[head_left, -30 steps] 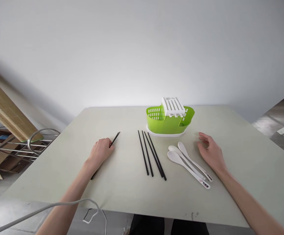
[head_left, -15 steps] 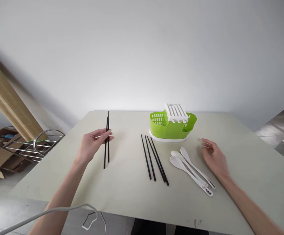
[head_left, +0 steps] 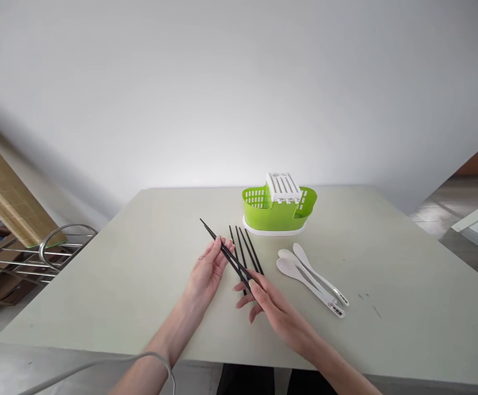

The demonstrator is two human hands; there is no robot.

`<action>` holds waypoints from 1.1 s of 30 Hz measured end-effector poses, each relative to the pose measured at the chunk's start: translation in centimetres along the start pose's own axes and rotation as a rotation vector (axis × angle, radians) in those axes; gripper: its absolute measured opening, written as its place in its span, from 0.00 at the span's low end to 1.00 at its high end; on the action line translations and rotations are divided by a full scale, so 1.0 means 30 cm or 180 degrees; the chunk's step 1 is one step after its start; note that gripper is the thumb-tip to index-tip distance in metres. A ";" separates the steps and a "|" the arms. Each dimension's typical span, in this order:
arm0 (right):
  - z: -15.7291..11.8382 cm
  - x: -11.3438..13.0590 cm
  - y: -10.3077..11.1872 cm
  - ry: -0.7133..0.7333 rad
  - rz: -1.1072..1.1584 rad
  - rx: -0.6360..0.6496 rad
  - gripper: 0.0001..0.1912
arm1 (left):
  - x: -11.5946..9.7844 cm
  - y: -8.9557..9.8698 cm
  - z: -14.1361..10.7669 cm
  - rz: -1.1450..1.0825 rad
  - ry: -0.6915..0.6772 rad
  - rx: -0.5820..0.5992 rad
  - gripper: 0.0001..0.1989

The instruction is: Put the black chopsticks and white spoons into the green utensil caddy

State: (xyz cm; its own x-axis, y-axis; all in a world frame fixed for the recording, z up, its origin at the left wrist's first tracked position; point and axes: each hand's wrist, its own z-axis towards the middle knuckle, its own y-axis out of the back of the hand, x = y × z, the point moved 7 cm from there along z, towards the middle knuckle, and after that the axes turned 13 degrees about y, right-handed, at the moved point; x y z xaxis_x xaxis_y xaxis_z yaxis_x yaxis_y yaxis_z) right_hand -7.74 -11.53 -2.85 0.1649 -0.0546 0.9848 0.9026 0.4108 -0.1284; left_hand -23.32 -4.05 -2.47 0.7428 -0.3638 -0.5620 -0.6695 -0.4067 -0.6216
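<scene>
My left hand (head_left: 209,269) pinches a pair of black chopsticks (head_left: 232,259) around their middle. At their near ends, my right hand (head_left: 274,310) grips the same pair between thumb and fingers. The pair slants over the table, thin tips pointing up and left. Beneath and beside it lie several more black chopsticks (head_left: 253,251), partly covered by my right hand. Three white spoons (head_left: 310,281) rest to the right of that hand, their bowls facing away from me. Behind them stands a green cutlery holder (head_left: 277,218) with a white slotted top (head_left: 284,187) and a white base.
The pale table (head_left: 99,291) backs onto a plain wall. Off its left side are a metal rack (head_left: 53,255), cardboard boxes and a long leaning carton (head_left: 12,186). A grey cable (head_left: 111,359) crosses in front of my left forearm.
My left hand has brought the chopstick pair rightward and tilted it. My right hand has come left from beyond the spoons and taken hold of the pair's near ends. The view has shifted slightly.
</scene>
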 end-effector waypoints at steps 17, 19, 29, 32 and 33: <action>-0.051 -0.063 0.089 -0.0521 0.0180 -0.0406 0.29 | 0.005 0.027 -0.035 0.0299 0.0089 0.0055 0.09; -0.052 -0.061 0.097 -0.0470 0.0182 -0.0413 0.28 | -0.002 0.031 -0.035 0.0380 0.0070 0.0089 0.09; -0.085 -0.035 0.118 -0.0411 0.0326 -0.0507 0.28 | -0.007 0.026 -0.034 0.0284 0.0091 0.0103 0.07; -0.094 -0.040 0.129 -0.0395 0.0284 -0.0500 0.30 | -0.003 0.027 -0.040 0.0249 0.0062 0.0118 0.07; -0.097 -0.041 0.132 -0.0390 0.0281 -0.0496 0.30 | -0.003 0.029 -0.042 0.0248 0.0048 0.0109 0.07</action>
State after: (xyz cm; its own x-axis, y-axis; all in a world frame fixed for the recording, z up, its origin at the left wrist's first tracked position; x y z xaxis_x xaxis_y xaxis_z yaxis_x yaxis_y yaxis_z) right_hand -3.22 -12.49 -4.92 0.2052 0.0902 0.9746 0.9389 0.2630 -0.2220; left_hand -23.95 -5.42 -2.28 0.6881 -0.4060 -0.6014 -0.7249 -0.3477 -0.5947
